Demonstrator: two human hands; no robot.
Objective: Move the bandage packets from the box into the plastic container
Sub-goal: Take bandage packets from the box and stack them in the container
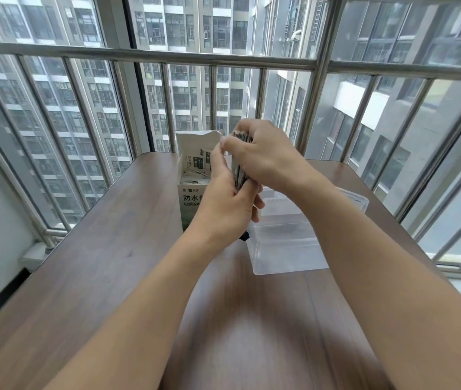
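Head view is showing two bare arms reaching out over a brown wooden table (pixel 105 249). Both hands are meeting up in the air, above the things on the table. The left hand (pixel 223 204) and the right hand (pixel 263 159) are squeezing a thick stack of bandage packets (pixel 240 175) between them. The right hand is gripping the stack from the top and the right side, with its fingers curling over the top edge. The left hand is pressing on the stack from the left and from below. Only the thin dark edges of the packets are peeking out between the fingers, so the hands are hiding most of the stack.

An open white box (pixel 192 175) is standing upright on the table behind the left hand, with its lid flap sticking up. More packets (pixel 195 178) are lying inside it. The left hand is covering the right part of the box. Just beside the box, on the right, a clear plastic container (pixel 285 249) is sitting on the table. The right forearm is crossing over its far end. What is inside it is too blurry to tell.

Behind the table, shiny metal window bars (pixel 167 56) are running across, and tall grey buildings (pixel 201 26) are standing outside
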